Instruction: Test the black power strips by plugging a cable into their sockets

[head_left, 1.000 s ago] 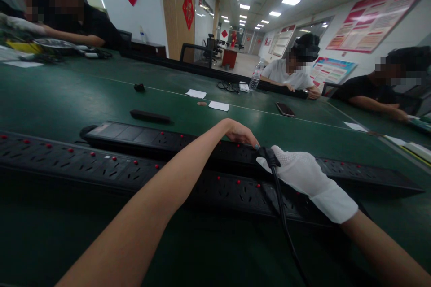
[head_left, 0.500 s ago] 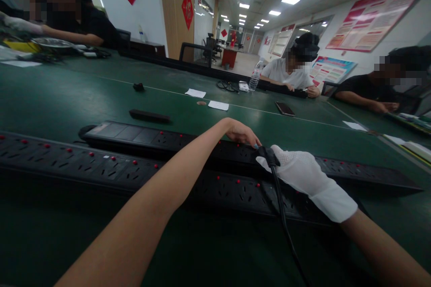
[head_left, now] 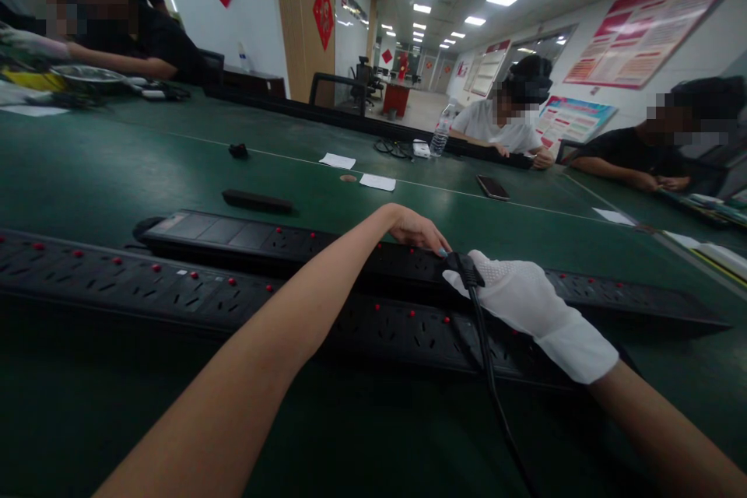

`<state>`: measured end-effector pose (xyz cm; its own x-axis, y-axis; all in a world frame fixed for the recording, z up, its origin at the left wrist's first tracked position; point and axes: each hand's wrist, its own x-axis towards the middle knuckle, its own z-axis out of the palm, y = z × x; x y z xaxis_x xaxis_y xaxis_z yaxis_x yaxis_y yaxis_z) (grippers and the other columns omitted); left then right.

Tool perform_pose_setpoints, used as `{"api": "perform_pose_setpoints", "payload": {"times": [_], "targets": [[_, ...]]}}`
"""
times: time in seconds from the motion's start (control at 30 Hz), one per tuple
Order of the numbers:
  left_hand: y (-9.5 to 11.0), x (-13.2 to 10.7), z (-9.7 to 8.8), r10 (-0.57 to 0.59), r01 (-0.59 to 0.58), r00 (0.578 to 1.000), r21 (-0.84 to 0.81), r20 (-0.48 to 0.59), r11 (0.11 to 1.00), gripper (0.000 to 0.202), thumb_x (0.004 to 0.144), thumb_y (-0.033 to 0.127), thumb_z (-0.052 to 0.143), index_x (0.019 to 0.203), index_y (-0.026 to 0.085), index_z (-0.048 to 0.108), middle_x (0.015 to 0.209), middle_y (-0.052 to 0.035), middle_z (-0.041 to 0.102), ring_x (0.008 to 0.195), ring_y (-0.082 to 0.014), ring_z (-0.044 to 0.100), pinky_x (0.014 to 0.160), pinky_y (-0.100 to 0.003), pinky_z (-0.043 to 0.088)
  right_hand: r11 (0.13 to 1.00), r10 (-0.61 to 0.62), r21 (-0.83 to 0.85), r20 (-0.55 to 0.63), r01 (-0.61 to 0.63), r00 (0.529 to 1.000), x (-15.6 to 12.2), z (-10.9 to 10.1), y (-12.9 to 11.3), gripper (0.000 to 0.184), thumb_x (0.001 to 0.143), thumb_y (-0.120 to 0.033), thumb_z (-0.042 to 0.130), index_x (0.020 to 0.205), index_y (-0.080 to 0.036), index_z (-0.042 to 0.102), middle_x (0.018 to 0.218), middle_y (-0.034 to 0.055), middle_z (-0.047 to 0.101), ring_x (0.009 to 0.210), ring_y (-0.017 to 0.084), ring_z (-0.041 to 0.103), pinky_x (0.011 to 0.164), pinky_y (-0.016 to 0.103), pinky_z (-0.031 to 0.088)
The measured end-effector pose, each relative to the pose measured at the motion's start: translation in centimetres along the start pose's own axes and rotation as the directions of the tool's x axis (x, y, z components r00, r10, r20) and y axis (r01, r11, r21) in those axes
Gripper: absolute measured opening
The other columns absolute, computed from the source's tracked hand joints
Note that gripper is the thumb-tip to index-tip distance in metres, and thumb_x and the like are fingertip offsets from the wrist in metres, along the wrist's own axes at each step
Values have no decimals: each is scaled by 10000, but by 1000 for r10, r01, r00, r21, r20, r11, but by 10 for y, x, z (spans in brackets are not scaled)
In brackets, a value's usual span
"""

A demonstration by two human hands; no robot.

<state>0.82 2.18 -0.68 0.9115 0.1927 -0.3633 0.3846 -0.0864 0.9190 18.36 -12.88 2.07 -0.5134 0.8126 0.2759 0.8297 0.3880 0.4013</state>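
Note:
My right hand (head_left: 519, 292), in a white glove, is closed around a black power plug (head_left: 465, 269). From the plug a black cord (head_left: 489, 369) runs down toward the bottom edge. My bare left hand (head_left: 417, 231) reaches in from the left, its fingers bent down and closed at the plug's far end; a small light-blue spot shows at the fingertip. The plug's pins are hidden. Under both hands lie two long black power strips with red dots, a far one (head_left: 245, 237) and a near one (head_left: 140, 284). My left forearm covers part of both strips.
A short black bar (head_left: 257, 201) and a small black piece (head_left: 238, 150) lie on the green table (head_left: 175, 171). Farther off are paper slips (head_left: 377, 182), a phone (head_left: 493, 187), a water bottle (head_left: 443, 129) and a cable (head_left: 394, 148). Several people sit around the table.
Both hands hold nearly the same pose at the plug. The view has shifted very slightly. At far right, a person's hands have moved a little.

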Motion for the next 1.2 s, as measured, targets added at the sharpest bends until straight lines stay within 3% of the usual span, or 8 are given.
{"api": "perform_pose_setpoints", "payload": {"times": [0.4,0.9,1.2], "targets": [[2,3,0,-62,64,997,-42,40,997,544,637,325,593,1162,193,533,981,-51,641,892,-222,592,810,-383,454,1000,-4,14,-11,4,1000,-1,1,0,499,825,-611,233,749,-187,484,544,12,528,450,109,459,454,246,133],[6,-3,4,60,-58,997,44,-46,997,588,607,310,664,1168,187,535,1088,-67,594,954,-224,570,862,-393,420,999,-28,-39,-16,28,999,-1,3,1,455,832,-590,259,754,-200,479,532,1,521,436,126,467,446,240,109],[2,5,0,60,-60,997,0,40,998,505,628,275,600,1123,181,568,1073,-54,602,987,-217,559,909,-375,391,999,-13,-33,5,13,1000,-1,1,0,477,827,-606,244,753,-196,477,541,4,524,428,116,453,449,241,105]]}}
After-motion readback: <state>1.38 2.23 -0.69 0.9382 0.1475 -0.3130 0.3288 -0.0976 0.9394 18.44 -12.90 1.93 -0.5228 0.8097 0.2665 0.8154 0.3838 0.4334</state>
